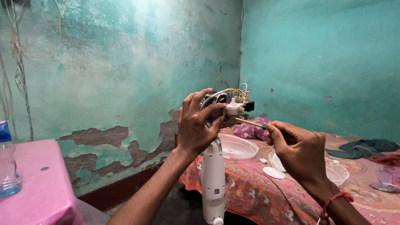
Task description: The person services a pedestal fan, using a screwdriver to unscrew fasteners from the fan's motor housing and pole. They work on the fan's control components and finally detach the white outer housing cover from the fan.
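While the left hand (196,125) wraps its fingers around the exposed fan motor (223,104) on top of the white fan stand (213,175), the right hand (298,150) is closed tight on a screwdriver (249,122), tip poking at the motor's underside. Yellow and white wires (237,91) sprout out of the top, pretty messy. Behind the hands, on the bed with the patterned pink cloth (250,191), sit two white fan grille halves (237,146) and a small white round cap (273,172). Clear plastic bottle (7,160) with a blue cap stands far left on a pink table (41,187).
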